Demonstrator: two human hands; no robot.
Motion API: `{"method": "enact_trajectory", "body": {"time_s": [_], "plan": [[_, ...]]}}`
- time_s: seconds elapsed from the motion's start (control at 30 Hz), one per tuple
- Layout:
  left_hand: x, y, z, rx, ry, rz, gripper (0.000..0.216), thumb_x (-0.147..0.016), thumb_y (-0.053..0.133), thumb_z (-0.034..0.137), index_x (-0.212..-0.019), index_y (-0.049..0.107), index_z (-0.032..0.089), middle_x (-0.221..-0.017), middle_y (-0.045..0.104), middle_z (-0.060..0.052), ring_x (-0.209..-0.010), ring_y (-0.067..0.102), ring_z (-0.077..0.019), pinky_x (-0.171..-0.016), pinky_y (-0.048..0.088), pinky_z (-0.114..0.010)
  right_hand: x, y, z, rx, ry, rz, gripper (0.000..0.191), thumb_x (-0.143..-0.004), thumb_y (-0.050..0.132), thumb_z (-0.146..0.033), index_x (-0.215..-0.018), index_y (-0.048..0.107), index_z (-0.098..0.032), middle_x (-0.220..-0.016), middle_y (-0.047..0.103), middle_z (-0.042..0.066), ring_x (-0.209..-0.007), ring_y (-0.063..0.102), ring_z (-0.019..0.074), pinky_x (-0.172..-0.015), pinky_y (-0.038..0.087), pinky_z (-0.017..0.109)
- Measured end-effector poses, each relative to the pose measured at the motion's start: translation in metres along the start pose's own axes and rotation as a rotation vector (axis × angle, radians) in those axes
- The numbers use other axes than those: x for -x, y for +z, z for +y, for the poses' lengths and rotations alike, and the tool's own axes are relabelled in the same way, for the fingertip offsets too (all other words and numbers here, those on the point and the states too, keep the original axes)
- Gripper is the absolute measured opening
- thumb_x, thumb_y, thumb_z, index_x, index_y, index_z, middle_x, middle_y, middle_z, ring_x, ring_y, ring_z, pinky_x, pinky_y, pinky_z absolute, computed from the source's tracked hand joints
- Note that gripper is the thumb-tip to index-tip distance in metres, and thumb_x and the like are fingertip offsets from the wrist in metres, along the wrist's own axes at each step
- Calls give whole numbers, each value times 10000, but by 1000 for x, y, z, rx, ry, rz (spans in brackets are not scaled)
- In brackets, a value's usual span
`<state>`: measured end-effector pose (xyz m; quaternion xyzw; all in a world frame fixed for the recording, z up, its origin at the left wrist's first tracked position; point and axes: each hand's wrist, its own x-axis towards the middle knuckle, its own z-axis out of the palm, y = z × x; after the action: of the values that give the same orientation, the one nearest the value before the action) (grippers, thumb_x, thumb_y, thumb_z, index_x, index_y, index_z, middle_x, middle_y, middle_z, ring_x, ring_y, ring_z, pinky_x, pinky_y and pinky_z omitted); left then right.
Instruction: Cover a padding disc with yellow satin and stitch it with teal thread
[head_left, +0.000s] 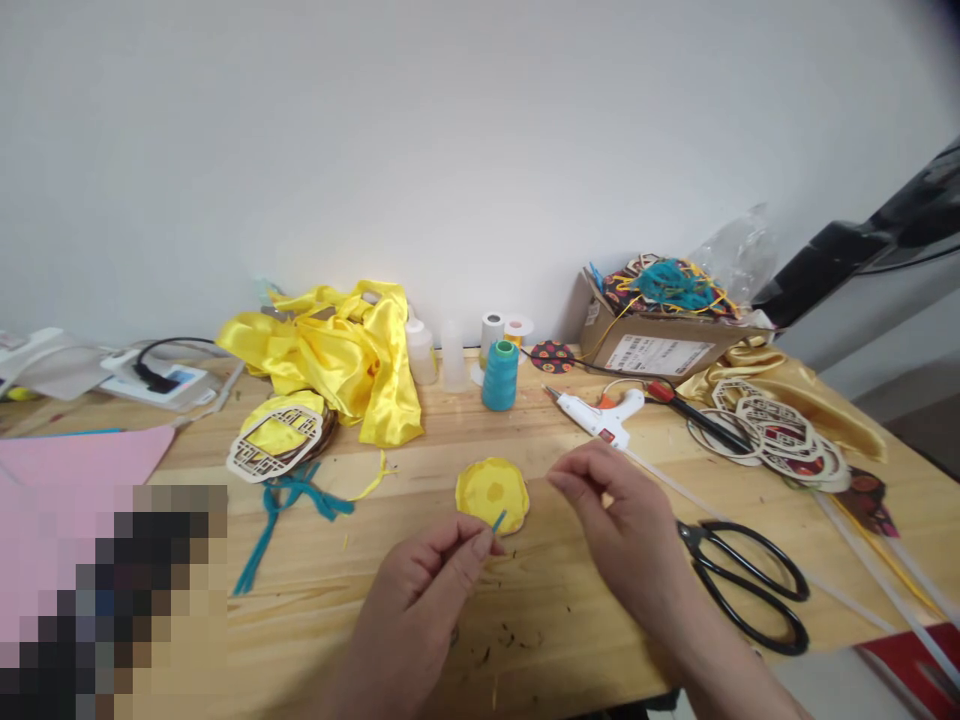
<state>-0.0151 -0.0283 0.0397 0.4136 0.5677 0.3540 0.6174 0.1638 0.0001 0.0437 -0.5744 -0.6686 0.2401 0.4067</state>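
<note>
Left hand (431,590): seen at lower centre of the frame, over the tabletop (337,610); fingers (480,545) pinched closed on a short teal strand (499,519).
Teal strand: held tilted, its free end raised over the near edge of the yellow disc (491,490).
Yellow disc: laid flat on the tabletop at centre frame, between the two hands, just beyond the fingers of the left hand.
Right hand (626,535): placed right of centre, just beside the disc; fingers (574,485) curled, thumb and forefinger tips drawn together; whether anything is gripped cannot be told.
Scissors (750,585): laid to the right of the right hand, blades pointed toward it, handles toward lower right.
Glue gun (600,415): laid beyond the right hand, nozzle pointed to the upper left.
Teal spool (500,375): stood upright behind the disc.
Yellow cloth (337,360): heaped left of the spool.
Teal cord (289,510): strewn left of the disc.
Box (652,345): set by the wall at upper right, filled with patterned rounds and thread.
</note>
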Motion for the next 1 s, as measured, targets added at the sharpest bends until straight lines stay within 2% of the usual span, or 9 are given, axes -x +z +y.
{"method": "enact_trajectory", "body": {"time_s": [0.07,0.13,0.2,0.27,0.43,0.7,0.87,0.93,1.0], "plan": [[-2,0,-1,70,-13,50,211,-766,628,387,-759,687,185,-471,367,79,-417,284,-65,-393,207,-173,-2,-6,10,209,-22,-17,153,-854,516,-174,-733,609,-178,-756,586,26,-756,533,167,-699,413,289],[-3,0,-2,134,-26,92,215,-752,643,388,-762,684,176,-470,373,82,-412,294,-59,-388,212,-165,1,-9,16,396,-21,-131,162,-845,519,-139,-741,637,-178,-764,596,39,-783,530,188,-707,409,303],[-4,1,-2,172,-30,112,216,-747,651,386,-760,678,172,-468,373,85,-413,299,-56,-384,213,-157,6,-8,19,528,-20,-231,180,-834,524,-107,-730,652,-178,-755,601,45,-777,522,197,-690,406,304],[-4,1,-3,206,-31,106,210,-755,648,380,-763,672,172,-464,361,91,-412,289,-52,-382,207,-153,12,-7,20,601,-40,-272,184,-831,526,-95,-730,654,-178,-763,606,48,-781,513,201,-685,400,304],[-4,-1,-3,263,-22,102,199,-754,657,364,-760,664,165,-451,353,96,-410,282,-48,-387,205,-157,21,-5,27,726,-73,-272,177,-817,534,-70,-764,660,-182,-807,617,62,-799,497,217,-693,373,320],[-6,0,-2,234,-7,105,214,-759,652,378,-797,672,168,-464,366,91,-419,298,-55,-394,215,-168,22,0,33,908,-121,-293,203,-788,523,-37,-690,625,-182,-793,624,79,-774,518,242,-640,325,343],[-5,0,0,175,13,116,260,-737,670,404,-829,699,162,-458,386,84,-419,296,-57,-391,210,-173,24,1,35,840,-138,-259,209,-781,494,-26,-657,584,-169,-741,610,89,-738,523,229,-642,365,334],[-4,0,1,175,17,133,267,-723,684,408,-816,713,160,-457,382,84,-420,290,-55,-389,212,-173,23,-1,31,699,-78,-248,188,-804,493,-68,-665,564,-172,-724,598,60,-716,526,196,-641,389,305],[-4,1,1,179,12,142,261,-711,696,406,-804,725,164,-463,390,80,-421,290,-55,-387,211,-173,22,-4,23,425,41,-259,170,-825,488,-124,-675,544,-179,-702,579,22,-674,519,159,-607,399,266]]}}
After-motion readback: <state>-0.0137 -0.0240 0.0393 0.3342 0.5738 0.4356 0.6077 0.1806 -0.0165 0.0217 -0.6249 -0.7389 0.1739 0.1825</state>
